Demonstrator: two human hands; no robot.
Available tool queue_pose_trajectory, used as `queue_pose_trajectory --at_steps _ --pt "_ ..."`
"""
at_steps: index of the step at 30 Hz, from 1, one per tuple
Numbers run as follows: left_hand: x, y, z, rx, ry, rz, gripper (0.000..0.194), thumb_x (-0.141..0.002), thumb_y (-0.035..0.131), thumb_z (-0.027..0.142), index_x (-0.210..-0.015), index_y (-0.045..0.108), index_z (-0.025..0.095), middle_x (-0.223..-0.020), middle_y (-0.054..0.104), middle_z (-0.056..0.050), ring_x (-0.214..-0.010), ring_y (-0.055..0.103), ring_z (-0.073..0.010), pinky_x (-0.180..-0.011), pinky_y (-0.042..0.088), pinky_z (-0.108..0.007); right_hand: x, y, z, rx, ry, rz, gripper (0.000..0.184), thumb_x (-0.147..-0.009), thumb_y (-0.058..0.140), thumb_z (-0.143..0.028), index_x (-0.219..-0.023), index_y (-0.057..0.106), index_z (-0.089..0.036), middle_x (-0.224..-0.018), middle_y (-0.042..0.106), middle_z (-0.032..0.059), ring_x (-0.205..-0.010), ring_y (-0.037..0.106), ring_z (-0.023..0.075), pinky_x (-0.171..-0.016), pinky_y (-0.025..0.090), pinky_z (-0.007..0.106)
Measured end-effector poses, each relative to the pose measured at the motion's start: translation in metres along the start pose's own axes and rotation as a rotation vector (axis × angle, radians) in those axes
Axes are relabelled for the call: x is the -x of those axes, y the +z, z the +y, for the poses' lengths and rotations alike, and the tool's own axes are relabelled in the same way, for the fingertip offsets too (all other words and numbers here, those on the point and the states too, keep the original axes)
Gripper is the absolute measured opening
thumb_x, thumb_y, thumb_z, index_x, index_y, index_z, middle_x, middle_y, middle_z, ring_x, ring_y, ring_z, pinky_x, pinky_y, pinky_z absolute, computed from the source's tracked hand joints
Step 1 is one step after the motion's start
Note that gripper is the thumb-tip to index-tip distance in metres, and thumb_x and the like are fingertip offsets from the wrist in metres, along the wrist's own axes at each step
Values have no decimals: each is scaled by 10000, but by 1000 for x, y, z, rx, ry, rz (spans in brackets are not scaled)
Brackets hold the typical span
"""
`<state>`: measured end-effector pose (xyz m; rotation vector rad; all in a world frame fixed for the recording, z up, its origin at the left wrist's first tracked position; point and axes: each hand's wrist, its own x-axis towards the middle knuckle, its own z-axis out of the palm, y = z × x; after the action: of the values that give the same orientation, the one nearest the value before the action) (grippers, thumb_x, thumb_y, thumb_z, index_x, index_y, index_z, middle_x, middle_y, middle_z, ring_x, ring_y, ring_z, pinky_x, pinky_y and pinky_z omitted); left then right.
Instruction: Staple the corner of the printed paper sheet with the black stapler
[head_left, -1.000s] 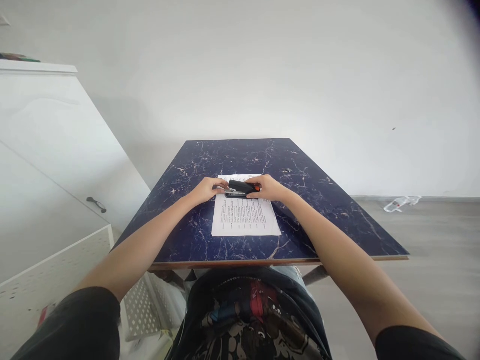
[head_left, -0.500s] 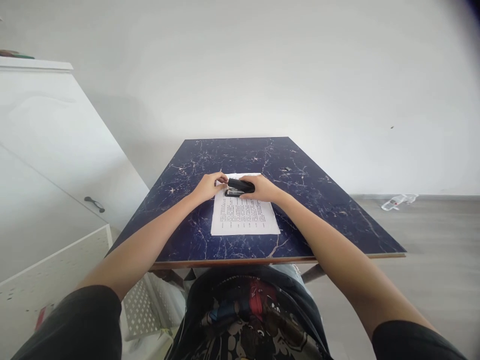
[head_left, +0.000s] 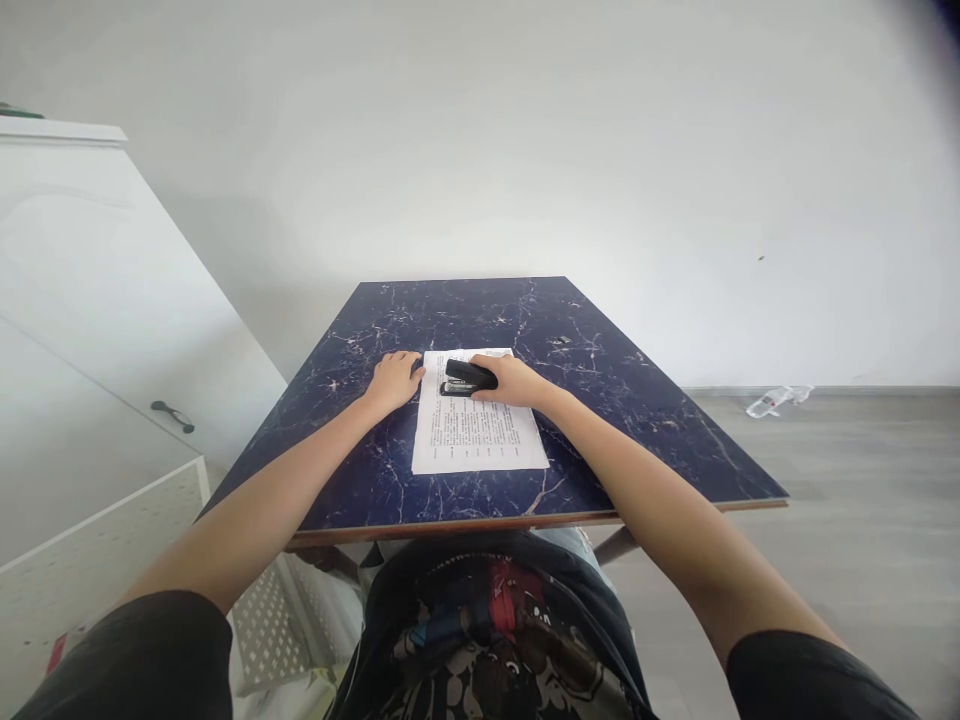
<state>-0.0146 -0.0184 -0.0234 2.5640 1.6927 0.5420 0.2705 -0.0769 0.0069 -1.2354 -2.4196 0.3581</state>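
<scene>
Stapler (head_left: pixel 471 373) in R fingers (head_left: pixel 487 361) over printed pgs (head_left: pixel 480 437); L fingers (head_left: pixel 401 357) nr edge.

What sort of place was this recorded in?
Probably a room in a home: there is a white cabinet at the left, a blue marble-patterned table before a plain pale wall, and grey flooring.
</scene>
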Motion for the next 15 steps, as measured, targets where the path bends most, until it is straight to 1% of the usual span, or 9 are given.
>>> queue_pose_trajectory --at_steps 3,6,10,13,15 --pt "1 -1 1 -11 10 -8 410 -1045 500 354 -1388 645 183 -1463 615 -165 -1351 525 -399 -1132 417 -544 0 0 -1 -6 4 -8 456 -869 749 -421 -1274 634 -247 -1162 745 96 -910 691 258 -731 491 363" --pt "1 -1 0 -12 9 -11 401 -1047 491 343 -1383 654 196 -1454 621 -159 -1344 533 -395 -1125 425 -538 0 0 -1 -1 10 -6 444 -866 753 -426 -1257 635 -252 -1152 746 93 -904 689 258 -719 485 359" --pt "1 -1 0 -9 12 -14 414 -1047 482 345 -1383 658 180 -1455 616 -171 -1332 526 -413 -1120 423 -564 0 -1 -3 11 5 -9 432 -874 743 -423 -1252 632 -247 -1132 746 96 -876 684 256 -697 476 360" --pt "1 -1 0 -13 16 -22 424 -1047 476 347 -1395 650 177 -1461 608 -174 -1329 519 -418 -1117 422 -575 1 -2 -5 38 17 -22 416 -885 734 -419 -1248 623 -249 -1059 750 87 -835 669 248 -661 453 345" --pt "2 -1 -1 -18 20 -27 428 -1045 473 334 -1403 645 174 -1466 604 -171 -1326 521 -411 -1124 419 -568 4 -4 -6 50 23 -33 377 -887 733 -411 -1208 626 -245 -1001 747 77 -810 659 239 -638 434 331"
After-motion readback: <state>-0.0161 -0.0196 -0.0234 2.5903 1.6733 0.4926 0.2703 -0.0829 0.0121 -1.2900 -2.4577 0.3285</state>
